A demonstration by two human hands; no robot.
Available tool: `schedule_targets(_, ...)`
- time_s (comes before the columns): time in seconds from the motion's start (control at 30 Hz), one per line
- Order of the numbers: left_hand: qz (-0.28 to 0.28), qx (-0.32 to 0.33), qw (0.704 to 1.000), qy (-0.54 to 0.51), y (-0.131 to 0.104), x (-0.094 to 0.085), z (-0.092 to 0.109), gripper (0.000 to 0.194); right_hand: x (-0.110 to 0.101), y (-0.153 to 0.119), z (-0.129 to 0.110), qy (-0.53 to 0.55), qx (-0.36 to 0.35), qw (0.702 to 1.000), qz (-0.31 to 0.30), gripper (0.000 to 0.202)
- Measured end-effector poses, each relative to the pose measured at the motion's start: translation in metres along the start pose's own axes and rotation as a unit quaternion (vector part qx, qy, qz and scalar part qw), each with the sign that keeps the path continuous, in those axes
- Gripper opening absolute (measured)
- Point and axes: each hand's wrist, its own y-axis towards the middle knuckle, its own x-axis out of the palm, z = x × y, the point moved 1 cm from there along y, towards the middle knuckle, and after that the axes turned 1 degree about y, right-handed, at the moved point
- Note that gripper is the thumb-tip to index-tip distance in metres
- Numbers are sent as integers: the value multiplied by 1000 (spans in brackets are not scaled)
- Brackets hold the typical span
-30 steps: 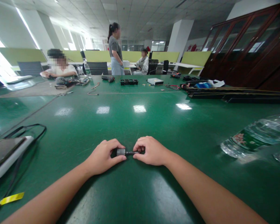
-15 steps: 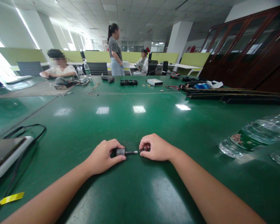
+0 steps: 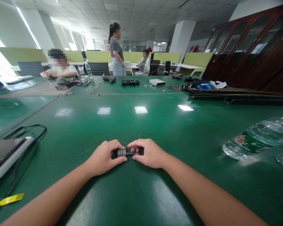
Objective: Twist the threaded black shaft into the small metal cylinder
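Low in the middle of the head view, my left hand (image 3: 108, 158) grips the rear of a small grey cylindrical motor (image 3: 121, 153) between thumb and fingers. A thin dark shaft points right from the motor, lying level just above the green table (image 3: 122, 125). Around the shaft's right end curls my right hand (image 3: 148, 153), thumb below and fingers above. A small dark ringed part (image 3: 129, 153) sits on the shaft near the motor, partly between the right fingertips; whether they press on it is hard to tell.
A phone on a white block (image 3: 8, 153) with a black strap lies at the left. Water bottles (image 3: 254, 139) lie at the right. Tools, a black part (image 3: 130, 83) and a white box (image 3: 157, 82) stand along the far edge. Three people are beyond.
My right hand has moved left, over the shaft, bringing the small dark part from beside the tip to near the motor. The left hand holds the motor as before.
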Motion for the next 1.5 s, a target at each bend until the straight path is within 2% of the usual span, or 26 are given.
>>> schedule_targets(0.13,0,1,1000,0,0,1,-1,27,3,1,-1,20,3,1000,12,45)
schedule_targets(0.3,-1,4,1000,-9,1,1,-1,26,5,3,-2,16,-6,999,51,41)
schedule_targets(0.5,0,9,1000,-12,1,1,-1,26,0,0,-5,-35,-54,997,42,44)
schedule_targets(0.63,-4,7,1000,-5,0,0,-1,28,-5,0,-4,-87,-27,995,40,25)
schedule_targets(0.73,-8,8,1000,-2,0,0,0,29,-3,0,-4,-107,-22,994,23,19)
schedule_targets(1.13,-18,14,1000,7,-1,-2,2,27,-3,0,-3,-115,-19,993,5,18)
schedule_targets(1.5,-9,18,1000,0,1,1,2,25,6,3,-5,-133,-52,990,-11,17)
